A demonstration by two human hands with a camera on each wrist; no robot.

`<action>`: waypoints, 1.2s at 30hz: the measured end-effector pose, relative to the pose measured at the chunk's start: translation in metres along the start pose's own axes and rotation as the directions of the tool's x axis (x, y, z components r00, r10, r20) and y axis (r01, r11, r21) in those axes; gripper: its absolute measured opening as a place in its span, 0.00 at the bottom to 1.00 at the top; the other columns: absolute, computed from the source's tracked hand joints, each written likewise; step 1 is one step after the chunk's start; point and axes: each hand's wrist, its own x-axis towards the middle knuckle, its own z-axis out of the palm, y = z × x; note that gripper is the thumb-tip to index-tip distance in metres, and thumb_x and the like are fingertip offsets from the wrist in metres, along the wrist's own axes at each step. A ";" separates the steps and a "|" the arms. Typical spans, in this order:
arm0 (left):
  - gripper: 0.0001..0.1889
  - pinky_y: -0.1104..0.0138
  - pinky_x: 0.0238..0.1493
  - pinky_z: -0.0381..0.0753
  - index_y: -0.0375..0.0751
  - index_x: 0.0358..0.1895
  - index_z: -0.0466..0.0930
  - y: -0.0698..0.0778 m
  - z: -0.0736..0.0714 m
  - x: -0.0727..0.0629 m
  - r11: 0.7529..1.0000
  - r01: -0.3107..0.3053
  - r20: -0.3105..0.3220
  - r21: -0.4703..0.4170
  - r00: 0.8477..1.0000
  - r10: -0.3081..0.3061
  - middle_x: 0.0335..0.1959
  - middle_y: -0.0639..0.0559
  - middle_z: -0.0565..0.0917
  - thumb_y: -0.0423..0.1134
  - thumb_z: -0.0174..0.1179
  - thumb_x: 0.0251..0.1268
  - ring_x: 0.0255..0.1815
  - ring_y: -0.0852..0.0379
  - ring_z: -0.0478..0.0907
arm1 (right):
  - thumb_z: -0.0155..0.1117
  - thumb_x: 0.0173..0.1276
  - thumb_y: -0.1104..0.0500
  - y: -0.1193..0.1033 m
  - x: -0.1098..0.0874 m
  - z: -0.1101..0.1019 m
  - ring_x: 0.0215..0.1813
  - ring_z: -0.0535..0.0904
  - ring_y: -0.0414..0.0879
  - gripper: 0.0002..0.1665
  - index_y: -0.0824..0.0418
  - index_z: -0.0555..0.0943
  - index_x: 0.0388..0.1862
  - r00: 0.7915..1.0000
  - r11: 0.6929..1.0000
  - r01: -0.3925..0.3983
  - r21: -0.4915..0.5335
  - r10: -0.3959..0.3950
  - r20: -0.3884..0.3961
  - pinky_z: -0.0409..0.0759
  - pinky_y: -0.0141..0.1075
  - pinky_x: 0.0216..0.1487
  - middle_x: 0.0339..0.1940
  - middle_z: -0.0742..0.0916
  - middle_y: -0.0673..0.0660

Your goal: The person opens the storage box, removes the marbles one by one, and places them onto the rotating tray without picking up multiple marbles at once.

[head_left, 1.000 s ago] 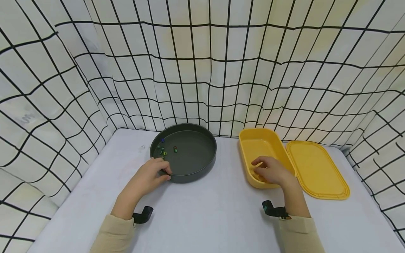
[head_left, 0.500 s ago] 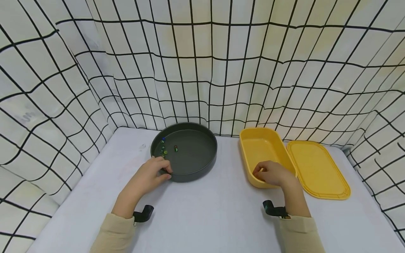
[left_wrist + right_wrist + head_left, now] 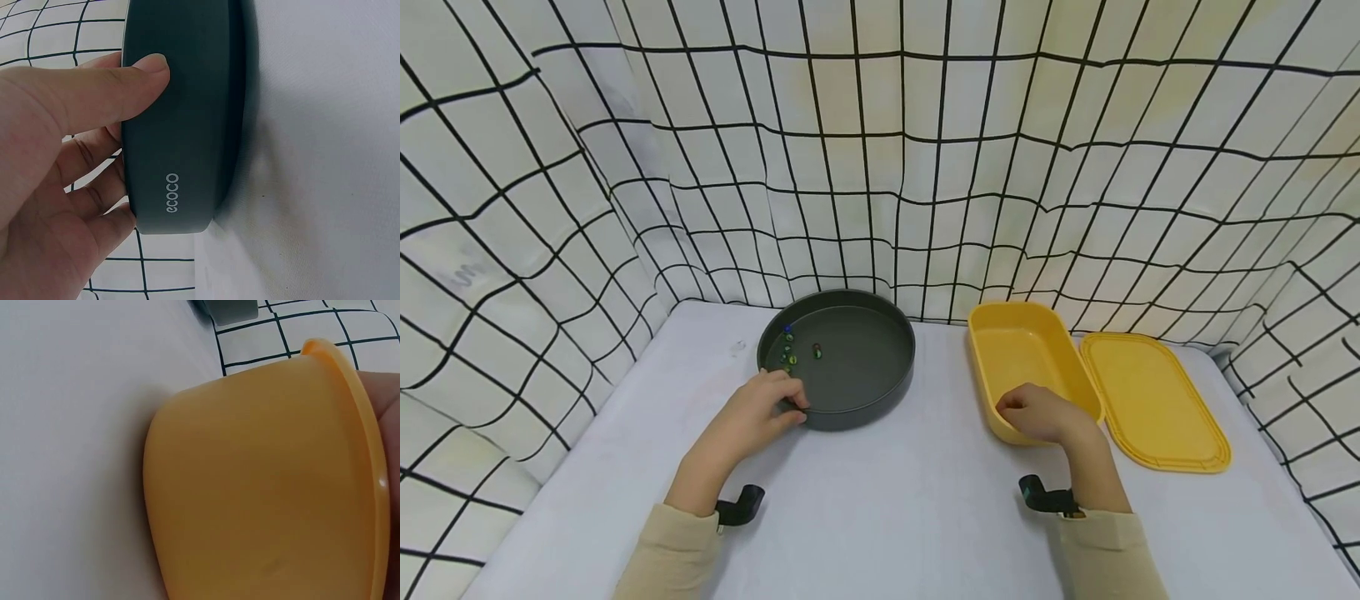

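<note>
My left hand [image 3: 767, 410] holds the near-left rim of a round dark grey pan [image 3: 865, 367]. In the left wrist view the thumb [image 3: 147, 84] lies on the pan's outer wall, with the other fingers over the rim. Several small glass marbles [image 3: 792, 360], green and blue, sit along the pan's left side, and one reddish-green marble [image 3: 817, 351] lies apart from them. My right hand [image 3: 1045, 414] is down inside the near end of a yellow rectangular tub [image 3: 1026, 346], fingers bent. Its fingertips are hidden, so I cannot tell whether they pinch something.
A yellow lid [image 3: 1157, 404] lies flat on the table, right beside the tub. White table surface [image 3: 910, 517] separates the pan from the tub. A white cloth with a black grid [image 3: 880, 167] rises behind and at both sides.
My right hand has sunk lower into the tub and its fingers have drawn together. The left hand keeps its hold on the pan's rim.
</note>
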 end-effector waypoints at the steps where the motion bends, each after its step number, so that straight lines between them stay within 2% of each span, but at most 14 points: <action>1: 0.12 0.40 0.70 0.62 0.50 0.30 0.79 0.000 0.000 0.000 1.000 0.000 0.000 -0.001 1.000 0.000 0.33 0.59 0.80 0.30 0.73 0.54 0.42 0.54 0.80 | 0.57 0.72 0.56 0.000 0.001 0.000 0.34 0.74 0.45 0.11 0.57 0.85 0.40 1.000 1.000 -0.003 0.000 0.003 -0.002 0.72 0.37 0.36 0.26 0.80 0.51; 10: 0.12 0.38 0.70 0.60 0.50 0.30 0.79 0.000 0.000 0.000 1.000 0.003 0.002 -0.006 1.000 -0.003 0.34 0.59 0.80 0.30 0.73 0.54 0.42 0.55 0.81 | 0.54 0.71 0.59 0.001 0.004 0.000 0.32 0.73 0.46 0.09 0.57 0.82 0.35 1.000 1.000 0.000 0.016 0.000 -0.009 0.68 0.36 0.33 0.22 0.75 0.51; 15: 0.12 0.38 0.70 0.61 0.50 0.30 0.79 0.001 0.000 0.000 1.000 0.004 0.000 -0.003 1.000 -0.004 0.34 0.59 0.80 0.30 0.73 0.54 0.42 0.55 0.80 | 0.56 0.69 0.61 0.001 0.004 0.001 0.35 0.73 0.47 0.08 0.58 0.83 0.38 1.000 1.000 0.013 0.022 -0.013 -0.026 0.70 0.37 0.35 0.27 0.78 0.52; 29: 0.12 0.39 0.71 0.60 0.51 0.30 0.79 0.001 0.000 -0.001 1.000 0.017 0.003 0.003 1.000 -0.017 0.34 0.59 0.80 0.30 0.73 0.55 0.42 0.54 0.80 | 0.61 0.65 0.63 0.000 0.007 0.006 0.39 0.75 0.50 0.07 0.60 0.84 0.40 0.994 0.995 -0.089 0.053 0.092 -0.063 0.73 0.37 0.38 0.34 0.82 0.55; 33: 0.12 0.39 0.71 0.60 0.51 0.30 0.79 0.002 -0.001 -0.001 1.000 0.019 0.003 0.004 1.000 -0.019 0.34 0.59 0.80 0.30 0.73 0.55 0.42 0.54 0.80 | 0.62 0.67 0.59 0.000 0.007 0.006 0.39 0.75 0.49 0.07 0.59 0.85 0.41 0.992 0.994 -0.102 0.042 0.105 -0.075 0.75 0.38 0.39 0.35 0.83 0.54; 36: 0.12 0.38 0.71 0.60 0.51 0.30 0.79 0.002 0.000 -0.001 1.000 0.018 0.004 0.002 1.000 -0.018 0.34 0.59 0.80 0.30 0.73 0.55 0.42 0.54 0.80 | 0.62 0.69 0.57 -0.001 0.006 0.005 0.36 0.76 0.48 0.08 0.59 0.85 0.38 0.990 0.993 -0.113 0.034 0.115 -0.077 0.74 0.37 0.37 0.31 0.83 0.53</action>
